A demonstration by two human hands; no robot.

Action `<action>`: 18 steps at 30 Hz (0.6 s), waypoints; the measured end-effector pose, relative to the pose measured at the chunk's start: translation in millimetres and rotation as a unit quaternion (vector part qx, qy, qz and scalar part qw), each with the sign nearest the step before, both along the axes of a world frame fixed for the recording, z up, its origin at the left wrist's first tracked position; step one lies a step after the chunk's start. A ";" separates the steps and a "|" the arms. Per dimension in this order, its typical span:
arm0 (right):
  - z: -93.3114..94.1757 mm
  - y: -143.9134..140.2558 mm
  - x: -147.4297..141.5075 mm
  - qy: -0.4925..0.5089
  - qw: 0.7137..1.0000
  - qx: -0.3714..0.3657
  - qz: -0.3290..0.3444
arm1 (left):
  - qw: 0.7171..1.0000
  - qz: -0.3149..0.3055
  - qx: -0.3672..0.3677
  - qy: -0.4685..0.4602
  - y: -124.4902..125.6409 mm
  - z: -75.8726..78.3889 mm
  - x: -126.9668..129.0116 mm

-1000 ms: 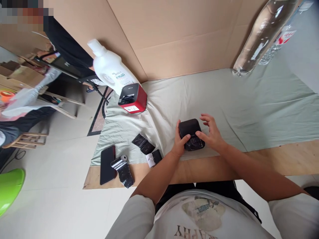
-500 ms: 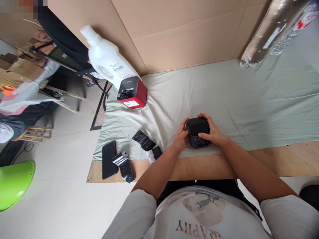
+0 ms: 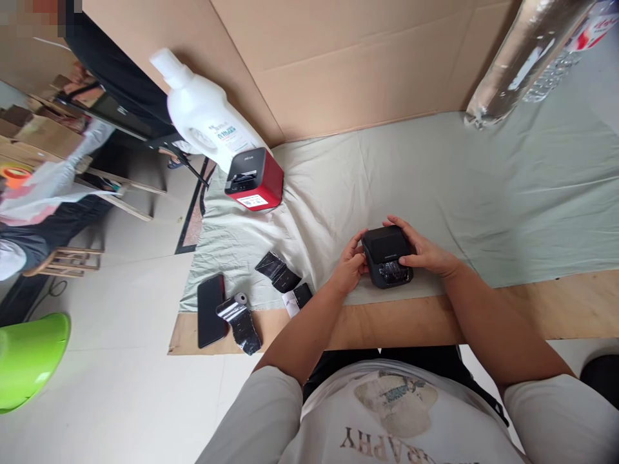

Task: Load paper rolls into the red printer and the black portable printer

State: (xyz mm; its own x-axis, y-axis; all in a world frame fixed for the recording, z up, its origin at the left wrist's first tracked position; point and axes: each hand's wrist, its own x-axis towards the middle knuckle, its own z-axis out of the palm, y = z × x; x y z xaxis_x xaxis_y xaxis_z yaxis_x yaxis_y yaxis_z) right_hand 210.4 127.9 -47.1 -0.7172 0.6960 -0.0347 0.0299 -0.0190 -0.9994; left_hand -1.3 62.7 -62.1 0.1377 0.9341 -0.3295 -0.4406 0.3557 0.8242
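While both hands close on it, the small black printer [image 3: 387, 256] sits on the pale green cloth [image 3: 483, 187] close to the table's near wooden edge [image 3: 532, 309]. It is a compact, rounded box with a matte black top; its near face shows a glossy band that looks like a roll or a clear window, though which one cannot be told. The left hand [image 3: 349, 269] presses against the box's left side with fingers curled, thumb toward the top corner. The right hand [image 3: 428, 252] wraps the right side, fingers spread across the far edge and the thumb lying over the glossy front. The box rests between them, touching both.

Only the head view is on offer, so the count comes from it alone. One black printer is in hand. One red printer [image 3: 254, 180] with a black top stands farther left on the cloth, with one white jug [image 3: 206, 119] leaning just behind it. One dark phone [image 3: 211, 309] lies flat by the cloth's left corner. Three black-wrapped rolls [image 3: 278, 270] lie between phone and hands: one on the cloth, one beside the phone with a pale core showing, one at the cloth's edge with white paper exposed. One clear plastic bottle [image 3: 522, 58] reaches in from the upper right. Cardboard walls [image 3: 362, 71] stand behind the cloth.
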 end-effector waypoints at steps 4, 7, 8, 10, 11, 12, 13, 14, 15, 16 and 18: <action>2.2 1.0 -1.6 -0.011 0.999 0.018 -0.049 | 1.000 -0.007 -0.003 0.008 0.6 -4.7 -2.9; -1.2 1.7 -3.2 -0.041 0.987 0.080 -0.134 | 0.999 -0.033 0.006 0.024 0.2 -11.0 -4.2; -3.7 2.2 -3.4 -0.061 0.979 0.108 -0.163 | 0.998 -0.044 0.012 0.034 -0.5 -12.9 -3.7; -10.0 3.4 -3.8 -0.120 0.956 0.160 -0.213 | 0.996 -0.057 0.029 0.063 -3.0 -15.0 -0.6; -13.2 4.1 -4.3 -0.155 0.943 0.182 -0.233 | 0.994 -0.053 0.042 0.085 -4.8 -14.9 1.7; -16.0 4.9 -5.1 -0.188 0.928 0.202 -0.249 | 0.991 -0.041 0.061 0.114 -6.9 -13.8 4.4; -18.2 5.7 -6.4 -0.215 0.914 0.219 -0.264 | 0.985 -0.021 0.083 0.149 -9.0 -11.9 6.9; -19.7 6.5 -8.0 -0.234 0.902 0.234 -0.278 | 0.975 0.003 0.108 0.192 -11.0 -9.5 9.1; -20.4 7.3 -9.9 -0.243 0.893 0.246 -0.289 | 0.961 0.027 0.135 0.239 -12.7 -6.8 10.7; -20.5 7.9 -11.9 -0.247 0.887 0.255 -0.297 | 0.943 0.048 0.161 0.288 -13.8 -4.2 11.5; -19.6 8.7 -16.1 -0.243 0.882 0.268 -0.302 | 0.903 0.073 0.197 0.376 -14.2 -0.4 10.7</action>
